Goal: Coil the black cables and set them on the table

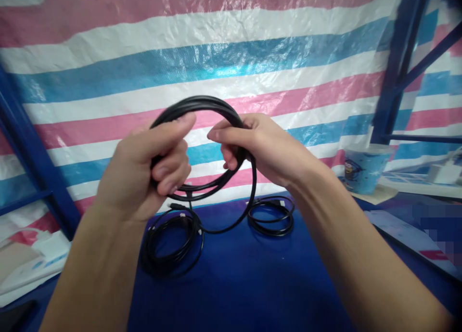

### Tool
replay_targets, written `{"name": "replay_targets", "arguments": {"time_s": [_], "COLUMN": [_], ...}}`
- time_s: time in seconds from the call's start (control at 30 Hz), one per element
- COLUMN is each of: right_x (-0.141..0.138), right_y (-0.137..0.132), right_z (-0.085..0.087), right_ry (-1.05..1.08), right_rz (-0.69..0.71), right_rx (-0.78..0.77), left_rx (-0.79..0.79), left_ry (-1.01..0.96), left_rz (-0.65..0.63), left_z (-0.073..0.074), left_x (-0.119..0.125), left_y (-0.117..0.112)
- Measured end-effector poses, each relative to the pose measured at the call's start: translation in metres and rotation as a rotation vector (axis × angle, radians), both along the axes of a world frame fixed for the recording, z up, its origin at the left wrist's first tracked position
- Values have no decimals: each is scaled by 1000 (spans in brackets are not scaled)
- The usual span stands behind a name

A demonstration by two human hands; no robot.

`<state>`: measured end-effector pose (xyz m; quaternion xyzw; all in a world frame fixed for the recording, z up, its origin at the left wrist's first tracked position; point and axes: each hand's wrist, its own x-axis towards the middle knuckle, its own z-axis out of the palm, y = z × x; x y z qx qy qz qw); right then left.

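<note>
The striped sheet (216, 24) hangs behind the held coil (204, 102); the blue surface (245, 284) lies beneath, apart from it. The left hand (140, 159) has its grip closed around the held coil's left side; the right hand (258, 139) pinches its right side. A larger cable coil (153, 255) rests below-left, a smaller cable coil (270, 232) below-right.

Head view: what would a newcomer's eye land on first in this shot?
Most likely the coil of black cable held up near the center, gripped by the left hand and right hand. Behind it, the boldly striped sheet fills the background. Below, a left-side coil and a right-side coil lie on the blue table.
</note>
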<state>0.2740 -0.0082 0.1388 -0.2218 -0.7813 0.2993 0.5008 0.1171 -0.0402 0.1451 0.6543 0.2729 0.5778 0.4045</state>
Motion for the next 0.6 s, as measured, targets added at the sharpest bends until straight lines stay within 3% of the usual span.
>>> {"name": "replay_targets", "arguments": {"time_s": [0.1,0.2,0.33,0.4,0.5,0.6], "right_x": [-2,-3,0,1,2,5], "right_y": [7,5,-2,-4,-3,-1], "right_z": [-5,-5,1,3,3,1], "right_ry": [124,98,-266,-309,-129,63], "right_rz": [144,-10,-264,-317,-194,122], "right_rx": [-141,-60,204,268,227,44], "left_rx": [32,-75,-259,-272,-183,-34], "left_ry": [-63,14,173,188,98,-85], "left_rz": [24,-81,-318,-309,-181,-104], "left_z": [1,-4,-9,-9,-4,0], "left_x": [0,-1,-2,-1,2,6], "left_y": [0,7,14,13,5,-2]}}
